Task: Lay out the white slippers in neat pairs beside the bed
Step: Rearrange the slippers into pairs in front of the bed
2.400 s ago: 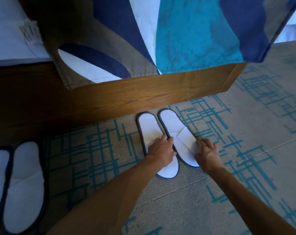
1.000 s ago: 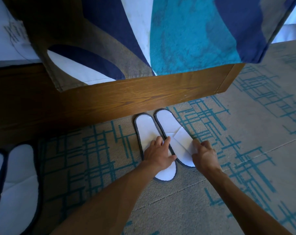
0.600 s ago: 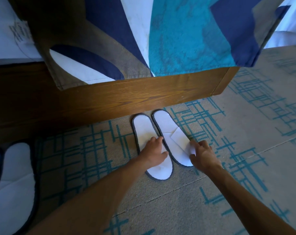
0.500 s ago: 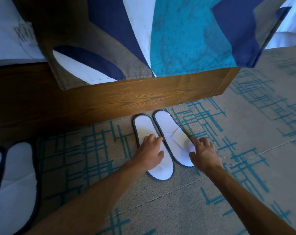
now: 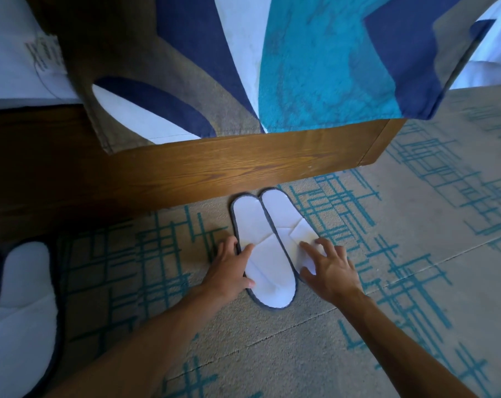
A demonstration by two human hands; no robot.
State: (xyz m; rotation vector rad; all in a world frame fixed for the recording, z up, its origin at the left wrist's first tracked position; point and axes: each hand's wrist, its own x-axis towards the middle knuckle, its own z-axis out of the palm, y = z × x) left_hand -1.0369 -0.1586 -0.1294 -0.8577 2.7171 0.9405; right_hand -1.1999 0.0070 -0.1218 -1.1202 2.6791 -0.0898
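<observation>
Two flat white slippers with dark trim lie side by side on the carpet, one end of each close to the wooden bed frame point(image 5: 215, 165). The left slipper point(image 5: 260, 254) reaches nearer to me than the right slipper point(image 5: 286, 222). My left hand point(image 5: 229, 271) rests at the left slipper's outer edge, fingers spread, thumb on its lower part. My right hand point(image 5: 328, 268) lies with spread fingers on the right slipper's near end, covering it. Neither hand grips anything.
Another white slipper pair point(image 5: 19, 308) lies at the far left in shadow, cut off by the frame edge. A blue, teal and brown bed runner point(image 5: 301, 67) hangs over the frame. Patterned beige carpet point(image 5: 416, 239) extends right past the bed corner.
My left hand has slid off the top of the left slipper to its outer left edge. My right hand's fingers have opened and moved further onto the right slipper. The slippers stay side by side.
</observation>
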